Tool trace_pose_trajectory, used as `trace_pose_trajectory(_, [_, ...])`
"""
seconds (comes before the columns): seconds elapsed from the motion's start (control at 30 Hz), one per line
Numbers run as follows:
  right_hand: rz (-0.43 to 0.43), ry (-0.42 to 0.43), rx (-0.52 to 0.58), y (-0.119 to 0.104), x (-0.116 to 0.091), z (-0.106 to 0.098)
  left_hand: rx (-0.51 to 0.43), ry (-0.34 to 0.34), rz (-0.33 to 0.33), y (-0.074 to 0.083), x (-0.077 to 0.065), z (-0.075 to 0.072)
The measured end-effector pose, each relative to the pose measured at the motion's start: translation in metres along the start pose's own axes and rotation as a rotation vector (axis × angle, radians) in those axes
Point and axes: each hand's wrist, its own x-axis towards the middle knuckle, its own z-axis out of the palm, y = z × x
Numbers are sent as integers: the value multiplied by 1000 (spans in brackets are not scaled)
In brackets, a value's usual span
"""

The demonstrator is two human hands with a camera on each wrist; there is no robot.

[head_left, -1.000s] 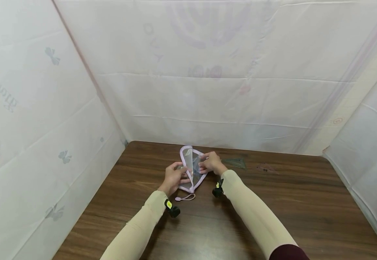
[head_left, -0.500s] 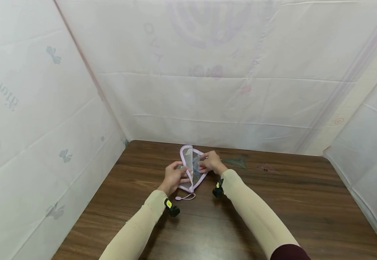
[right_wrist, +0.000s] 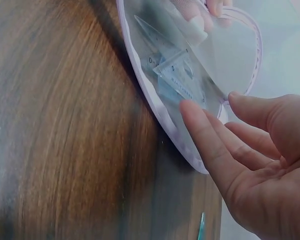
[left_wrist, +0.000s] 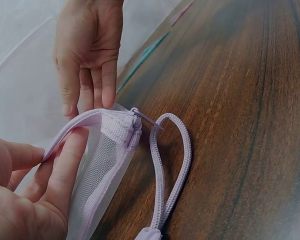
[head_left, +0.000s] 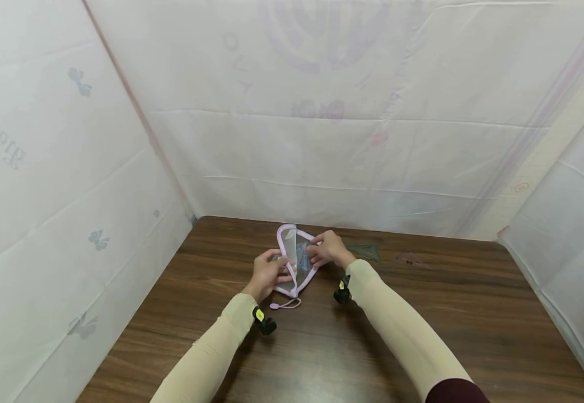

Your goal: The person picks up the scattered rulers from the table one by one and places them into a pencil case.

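Currently, the mesh zip pouch (head_left: 290,239) with lilac binding lies near the far edge of the dark wood-grain table (head_left: 322,364), between the two hands. Its mouth gapes, one bound edge raised. Left hand (head_left: 265,272): pinches that raised edge between thumb and fingers, the other fingers reaching under the mesh.

Right hand (head_left: 328,249): holds nothing visible; fingers extended and slightly bent, thumb held apart, at the right side of the mouth. In the right wrist view the index fingertip overlaps the clear set squares (right_wrist: 179,76) inside the pouch; whether it touches them cannot be told. These overlap one another, printed markings facing out; exact count unclear.

At the near corner of the pouch, the zip pull (left_wrist: 147,119) carries a lilac cord loop (left_wrist: 188,150), which rests on the table. Just to the right of the right hand, a green set square (head_left: 366,251) lies flat; farther right, apart from it, a reddish set square (head_left: 410,259). Both forearms are in cream sleeves (head_left: 208,350), each wrist bearing a black camera (head_left: 266,324). Pale printed sheeting (head_left: 292,151) stands behind the table and at both sides.
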Motion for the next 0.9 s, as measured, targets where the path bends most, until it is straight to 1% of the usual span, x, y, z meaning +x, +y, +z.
trace_pose_trajectory(0.2, [-5,-20,-1,-1,-3,-4,1,0,-2,0,-1,-1])
trace_pose_trajectory(0.4, [-81,-74,-66,6,-2,-13,3,-2,10,-1,-1,-1])
trace_pose_trajectory(0.47, [-109,-81,-89,8,-4,-18,5,-2,10,-1,0,-1])
trace_pose_trajectory(0.63, [-144,-65,-136,10,-9,-35,6,4,3,-1,0,-2])
trace_pose_trajectory(0.9, [-136,-1,-199,22,-20,-74,9,6,0,0,0,-3])
